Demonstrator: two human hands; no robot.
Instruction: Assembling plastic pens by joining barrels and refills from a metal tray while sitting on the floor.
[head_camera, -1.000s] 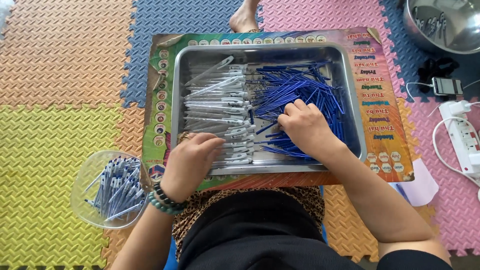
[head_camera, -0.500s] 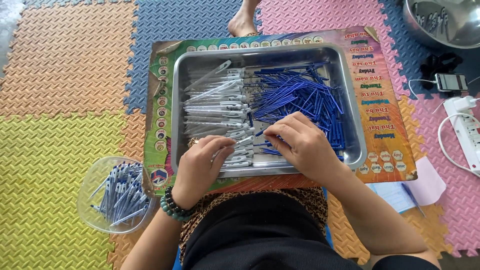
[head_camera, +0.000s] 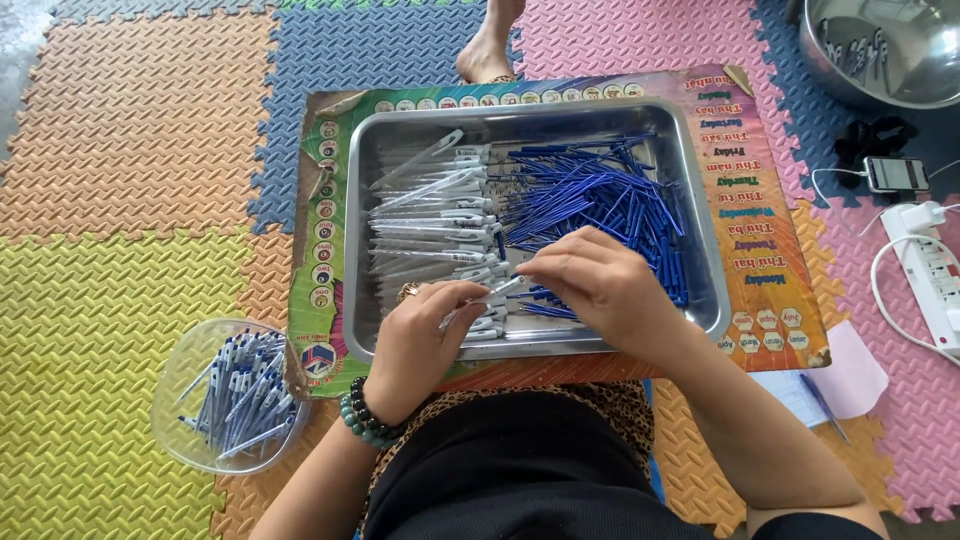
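A steel tray (head_camera: 700, 250) rests on a colourful printed board (head_camera: 770, 240) over my lap. Inside lie several clear pen barrels (head_camera: 430, 215) on the left and a heap of blue pen refills (head_camera: 590, 190) on the right. My left hand (head_camera: 425, 345), with a bead bracelet at the wrist, pinches a clear pen barrel (head_camera: 480, 300) near the tray's front edge. My right hand (head_camera: 605, 285) meets it from the right, its fingertips closed on the barrel's tip; whether a blue refill is between them is hidden.
A clear plastic bowl (head_camera: 175, 400) holding several assembled blue-and-white pens sits on the foam mat at front left. A steel basin (head_camera: 880, 50), a phone (head_camera: 895, 175) and a white power strip (head_camera: 935, 270) lie at right. Another person's bare foot (head_camera: 490, 45) is beyond the board. Paper and a pen (head_camera: 830, 385) lie beside my right arm.
My right hand has drawn back from the blue refills toward the left hand. Both hands have come together over one clear barrel at the tray's front.
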